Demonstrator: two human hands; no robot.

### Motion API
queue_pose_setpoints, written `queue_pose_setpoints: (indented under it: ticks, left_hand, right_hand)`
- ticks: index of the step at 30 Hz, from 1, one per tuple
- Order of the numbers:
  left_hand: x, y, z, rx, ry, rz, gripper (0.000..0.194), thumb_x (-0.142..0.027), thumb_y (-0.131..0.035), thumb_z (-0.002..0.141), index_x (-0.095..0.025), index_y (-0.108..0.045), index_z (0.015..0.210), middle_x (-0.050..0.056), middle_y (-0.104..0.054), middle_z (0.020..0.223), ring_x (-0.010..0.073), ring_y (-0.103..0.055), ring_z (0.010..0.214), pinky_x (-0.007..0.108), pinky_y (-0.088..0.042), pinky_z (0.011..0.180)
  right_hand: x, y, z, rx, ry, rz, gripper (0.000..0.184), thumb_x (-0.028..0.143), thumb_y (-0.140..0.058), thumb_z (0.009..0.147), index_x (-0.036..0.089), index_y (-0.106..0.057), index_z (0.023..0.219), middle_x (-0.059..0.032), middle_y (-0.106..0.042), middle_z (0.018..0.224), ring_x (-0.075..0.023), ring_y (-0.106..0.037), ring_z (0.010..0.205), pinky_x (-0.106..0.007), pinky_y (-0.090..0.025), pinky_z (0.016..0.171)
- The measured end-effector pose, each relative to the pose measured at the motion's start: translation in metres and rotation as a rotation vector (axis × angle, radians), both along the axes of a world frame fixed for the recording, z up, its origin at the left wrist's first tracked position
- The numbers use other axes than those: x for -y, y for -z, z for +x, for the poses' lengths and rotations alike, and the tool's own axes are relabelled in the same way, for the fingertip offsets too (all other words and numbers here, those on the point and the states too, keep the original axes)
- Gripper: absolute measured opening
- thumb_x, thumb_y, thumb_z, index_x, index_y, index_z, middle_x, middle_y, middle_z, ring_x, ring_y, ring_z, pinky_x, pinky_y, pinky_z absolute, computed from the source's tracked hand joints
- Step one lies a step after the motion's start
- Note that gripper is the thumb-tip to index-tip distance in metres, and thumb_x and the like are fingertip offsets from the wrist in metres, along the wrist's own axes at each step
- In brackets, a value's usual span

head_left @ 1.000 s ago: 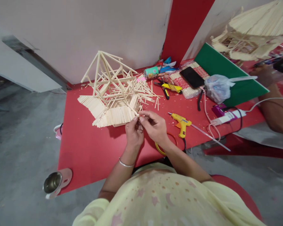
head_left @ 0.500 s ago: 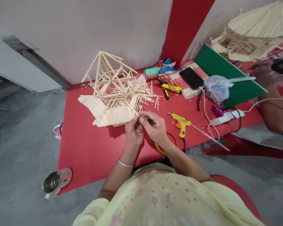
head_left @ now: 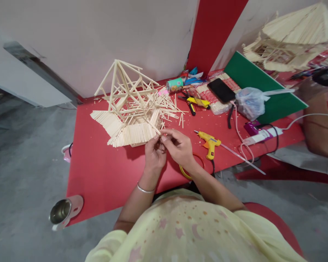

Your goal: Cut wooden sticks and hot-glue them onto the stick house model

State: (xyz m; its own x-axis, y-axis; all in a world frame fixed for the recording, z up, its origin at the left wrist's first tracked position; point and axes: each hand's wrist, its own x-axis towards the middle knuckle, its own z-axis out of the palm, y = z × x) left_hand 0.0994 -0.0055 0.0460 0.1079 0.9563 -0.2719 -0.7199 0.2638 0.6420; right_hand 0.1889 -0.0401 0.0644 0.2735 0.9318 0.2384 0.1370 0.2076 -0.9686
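Stick model, part-built by my judgement: lower slats in place, upper frame open; right hand pinching at the near-right corner.
Lower slatted panels (head_left: pixel 136 134) are showing close-set rows of sticks along the near and left sides; the upper frame (head_left: pixel 128 94) is standing as bare struts, with no slats covering it, so the covering is looking incomplete there. The model is resting on the red table (head_left: pixel 98 174), just beyond both hands. Right hand (head_left: pixel 179 147): thumb and forefinger are pinching the outer end of the corner strut (head_left: pixel 155 128). Left hand (head_left: pixel 155 154): fingers are curling just beside that end; cannot tell whether they are gripping it. Any smaller piece between the fingertips is hidden. Glue gun (head_left: pixel 211 143) is lying apart, to the right.
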Motion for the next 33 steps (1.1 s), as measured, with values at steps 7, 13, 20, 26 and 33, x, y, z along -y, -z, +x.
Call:
queue_pose_setpoints:
  ticks: [7,13,20,26,33]
  left_hand:
    - [0.0,0.001,-0.001,0.027,-0.002,-0.016,0.01,-0.027,-0.075,0.075,-0.02,-0.068,0.077,0.002,-0.067,0.072,0.0115,-0.063,0.065,0.022,-0.048,0.055]
    - [0.007,0.004,-0.004,0.096,0.087,0.009,0.023,-0.035,-0.079,0.071,-0.018,-0.07,0.083,0.0,-0.068,0.074,0.0068,-0.057,0.053,0.018,-0.036,0.043]
    - [0.018,0.011,-0.004,0.136,0.11,-0.004,0.016,-0.031,-0.075,0.072,-0.019,-0.073,0.082,0.005,-0.073,0.085,0.0137,-0.067,0.073,0.025,-0.055,0.067]
    - [0.021,0.012,-0.002,0.108,0.214,0.082,0.03,-0.039,-0.064,0.081,-0.018,-0.077,0.097,0.013,-0.075,0.114,0.0257,-0.069,0.117,0.041,-0.053,0.104]
    - [0.029,0.016,0.004,0.058,0.246,0.087,0.042,-0.051,-0.063,0.088,-0.016,-0.078,0.104,0.015,-0.075,0.119,0.0257,-0.069,0.118,0.038,-0.053,0.101]
  right_hand:
    - [0.001,-0.002,0.0,0.049,0.026,0.029,0.025,0.036,-0.063,0.095,0.028,-0.075,0.116,-0.0022,-0.07,0.087,-0.0151,-0.061,0.072,-0.03,-0.053,0.067]
    - [0.004,-0.006,0.0,0.016,0.031,-0.011,0.028,0.039,-0.064,0.095,0.028,-0.073,0.119,0.0004,-0.066,0.078,-0.0134,-0.057,0.064,-0.028,-0.05,0.061]
    - [0.016,-0.007,0.009,0.126,0.123,0.045,0.024,0.039,-0.061,0.098,0.027,-0.073,0.115,-0.0021,-0.068,0.09,-0.0145,-0.061,0.075,-0.029,-0.051,0.07]
    - [0.036,0.019,0.026,0.433,0.067,0.036,0.02,0.038,-0.065,0.096,0.027,-0.078,0.108,-0.004,-0.069,0.093,-0.0164,-0.063,0.081,-0.031,-0.051,0.076]
    - [0.037,0.041,0.02,0.629,0.012,0.037,0.024,0.036,-0.056,0.102,0.024,-0.077,0.1,-0.0066,-0.072,0.104,-0.0184,-0.066,0.096,-0.03,-0.049,0.083]
